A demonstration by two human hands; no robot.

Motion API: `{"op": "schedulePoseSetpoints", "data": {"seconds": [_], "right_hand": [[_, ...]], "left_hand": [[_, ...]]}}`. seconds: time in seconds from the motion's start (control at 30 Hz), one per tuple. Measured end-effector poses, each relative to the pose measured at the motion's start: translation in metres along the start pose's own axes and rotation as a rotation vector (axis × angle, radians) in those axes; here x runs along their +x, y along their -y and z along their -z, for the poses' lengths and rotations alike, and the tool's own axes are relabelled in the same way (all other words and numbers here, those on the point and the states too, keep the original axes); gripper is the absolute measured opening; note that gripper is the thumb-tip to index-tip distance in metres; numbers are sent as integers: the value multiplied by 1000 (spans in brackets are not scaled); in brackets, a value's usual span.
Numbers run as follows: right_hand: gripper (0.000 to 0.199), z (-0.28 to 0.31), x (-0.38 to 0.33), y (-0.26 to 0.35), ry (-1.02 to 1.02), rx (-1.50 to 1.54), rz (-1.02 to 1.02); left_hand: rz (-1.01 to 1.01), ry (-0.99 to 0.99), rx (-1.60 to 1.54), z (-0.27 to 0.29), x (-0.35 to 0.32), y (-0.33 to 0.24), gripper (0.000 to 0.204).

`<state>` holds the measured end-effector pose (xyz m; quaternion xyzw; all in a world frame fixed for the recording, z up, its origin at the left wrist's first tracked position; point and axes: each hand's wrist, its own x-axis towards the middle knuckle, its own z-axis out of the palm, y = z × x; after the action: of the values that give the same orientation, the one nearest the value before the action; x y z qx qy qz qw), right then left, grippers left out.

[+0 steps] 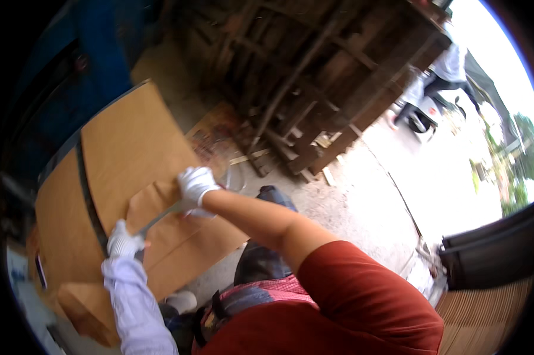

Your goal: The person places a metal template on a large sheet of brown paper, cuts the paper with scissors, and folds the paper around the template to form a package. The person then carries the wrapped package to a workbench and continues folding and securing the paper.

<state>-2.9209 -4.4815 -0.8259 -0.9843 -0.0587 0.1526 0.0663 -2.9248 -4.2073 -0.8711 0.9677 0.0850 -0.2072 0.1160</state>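
Observation:
My left hand (124, 241), in a white glove, is closed at the lower end of a thin grey-green strip (159, 219). The strip runs slantwise up to my right hand (195, 184), also gloved in white, its fingers curled around the other end. Whether it is a band or a flat tool, I cannot tell. Under both hands lie brown cardboard sheets (131, 142), with a creased brown piece (184, 236) on the near side. A dark slot (88, 189) runs between two of the sheets, beside my left hand.
Blue machinery (101, 47) stands at the far left. A dark wooden rack or pallet stack (314, 77) rises ahead. A person in a white top (450, 62) is by a motorbike (422, 118) outside at the far right. Stacked cardboard (486, 316) lies at the lower right.

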Motion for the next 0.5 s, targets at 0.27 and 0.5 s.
{"op": "schedulePoseSetpoints", "data": {"seconds": [0.27, 0.5], "right_hand": [[105, -22, 4, 30, 27, 126, -65], [76, -20, -3, 29, 21, 97, 81]], "left_hand": [[-10, -189, -70, 5, -55, 28, 101], [-138, -348, -84, -45, -16, 76, 97]]}}
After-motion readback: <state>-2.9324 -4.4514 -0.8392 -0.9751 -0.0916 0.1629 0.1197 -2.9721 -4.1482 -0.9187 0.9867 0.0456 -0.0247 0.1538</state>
